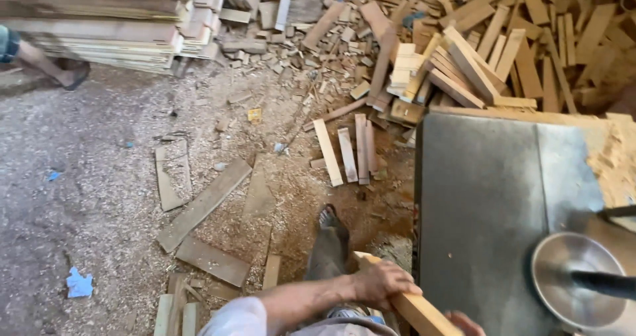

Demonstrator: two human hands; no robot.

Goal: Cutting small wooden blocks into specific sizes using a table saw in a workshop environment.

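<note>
Fingers of the left hand [381,282] clench a wooden stick [404,299] at lower centre; right hand [464,323] barely shows, grip unclear. Stick could slip near the grey worktop [483,197].

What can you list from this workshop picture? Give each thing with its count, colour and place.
wood strip: one, pale, held at bottom centre
metal table: one, grey, right
metal bowl: one, silver, on table's near right
offcut pile: many, tan, top right
stacked planks: one stack, pale, top left
loose boards: several, brown, on the sawdust floor
blue scraps: few, left floor
another person's foot: top left
left hand: gripping the strip
right hand: partly visible, at the strip
</note>
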